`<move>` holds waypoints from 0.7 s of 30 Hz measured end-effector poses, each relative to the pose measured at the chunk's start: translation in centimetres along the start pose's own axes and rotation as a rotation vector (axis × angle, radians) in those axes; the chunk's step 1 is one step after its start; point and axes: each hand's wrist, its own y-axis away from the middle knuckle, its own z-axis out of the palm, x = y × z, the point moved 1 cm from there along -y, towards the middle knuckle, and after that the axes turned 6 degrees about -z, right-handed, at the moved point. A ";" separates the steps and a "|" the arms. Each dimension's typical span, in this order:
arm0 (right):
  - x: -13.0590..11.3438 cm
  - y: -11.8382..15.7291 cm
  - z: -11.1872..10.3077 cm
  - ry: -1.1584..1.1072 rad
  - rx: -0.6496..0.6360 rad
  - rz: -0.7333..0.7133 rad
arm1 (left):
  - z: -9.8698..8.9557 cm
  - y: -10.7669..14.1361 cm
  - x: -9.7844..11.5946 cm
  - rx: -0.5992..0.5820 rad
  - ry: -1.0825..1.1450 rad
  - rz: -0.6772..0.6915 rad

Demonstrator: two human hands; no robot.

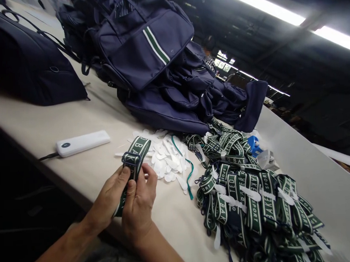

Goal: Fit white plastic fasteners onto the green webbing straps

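Observation:
Both hands hold one green strap (142, 144) with white lettering and a dark buckle (131, 159), near the table's front edge. My left hand (110, 199) grips it from the left, thumb just below the buckle. From the right, my right hand (140, 198) pinches the strap, its thumb beside the left one. The strap's upper part loops over above the fingers, and its lower end shows between the hands. Just beyond lies a heap of white paper tags (167, 158) with a teal ribbon (189, 176). Bundled green straps (253, 201) are piled to the right.
Navy bags (148, 51) are heaped at the back of the table (104, 114). Another dark bag (35, 63) stands at the left. A white corded device (82, 143) lies near the front edge. Blue and clear plastic items (253, 145) sit behind the straps. A person (209, 60) is far back.

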 end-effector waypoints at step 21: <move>2.1 -1.2 -3.8 -0.851 -0.041 0.487 | -2.1 1.1 -6.7 -0.353 -0.186 -0.547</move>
